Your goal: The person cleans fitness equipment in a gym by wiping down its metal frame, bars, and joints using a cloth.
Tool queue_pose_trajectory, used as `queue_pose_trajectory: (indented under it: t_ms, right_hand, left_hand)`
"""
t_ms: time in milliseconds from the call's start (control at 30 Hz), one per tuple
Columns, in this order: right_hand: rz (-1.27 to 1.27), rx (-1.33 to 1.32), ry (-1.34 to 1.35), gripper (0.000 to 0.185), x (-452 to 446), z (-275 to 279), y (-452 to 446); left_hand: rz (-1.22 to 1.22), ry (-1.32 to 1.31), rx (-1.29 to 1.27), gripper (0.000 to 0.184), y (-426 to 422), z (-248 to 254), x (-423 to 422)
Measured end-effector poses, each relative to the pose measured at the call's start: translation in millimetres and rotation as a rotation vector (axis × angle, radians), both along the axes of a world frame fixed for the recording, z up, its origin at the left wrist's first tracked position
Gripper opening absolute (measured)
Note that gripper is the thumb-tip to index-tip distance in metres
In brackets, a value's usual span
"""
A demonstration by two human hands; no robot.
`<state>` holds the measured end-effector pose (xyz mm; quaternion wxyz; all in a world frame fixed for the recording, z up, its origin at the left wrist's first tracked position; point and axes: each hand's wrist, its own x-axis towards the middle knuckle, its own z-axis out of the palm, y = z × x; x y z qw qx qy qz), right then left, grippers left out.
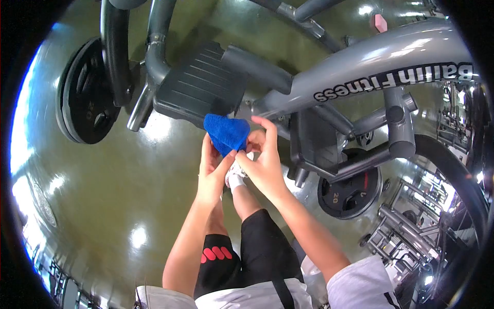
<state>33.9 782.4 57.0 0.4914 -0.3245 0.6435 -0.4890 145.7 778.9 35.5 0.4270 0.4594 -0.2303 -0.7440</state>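
Observation:
A folded blue cloth [226, 133] is held up between my two hands in front of my legs. My left hand [210, 165] grips its left and lower edge, thumb on the near side. On the other side, my right hand [262, 157] pinches the lower right edge with the thumb, while its index finger sticks out past the cloth. Just beyond the cloth lies a black ribbed foot plate [198, 85] of a grey exercise machine. The undersides of the fingers behind the cloth are hidden.
A thick grey machine beam [370, 62] with lettering crosses the upper right. Black weight plates stand at the left [90, 92] and right [350, 190]. A second foot plate [315, 139] is right of my hands. Shiny green floor [113, 180] lies below.

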Motion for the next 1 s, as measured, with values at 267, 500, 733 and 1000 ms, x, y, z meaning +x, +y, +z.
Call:
queue_pose_trajectory:
  t_ms: [267, 500, 733, 1000]
  right_hand:
    - [0.012, 0.205, 0.208, 0.032, -20.7, -22.0, 20.3]
    - [-0.081, 0.363, 0.173, 0.026, -62.5, -14.1, 54.3]
    - [-0.309, 0.344, -0.072, 0.022, -87.0, -4.1, 81.9]
    - [-0.485, -0.039, 0.709, 0.032, -122.1, 14.2, 69.9]
  left_hand:
    - [-0.144, -0.374, -0.195, 0.046, -5.5, -16.0, -0.9]
    - [-0.393, -0.781, -0.445, 0.037, 1.7, -15.6, -29.6]
    - [-0.544, -0.685, -0.411, 0.037, 12.3, -10.2, -49.5]
    - [-0.572, -0.401, -0.401, 0.048, 7.3, 19.5, -111.1]
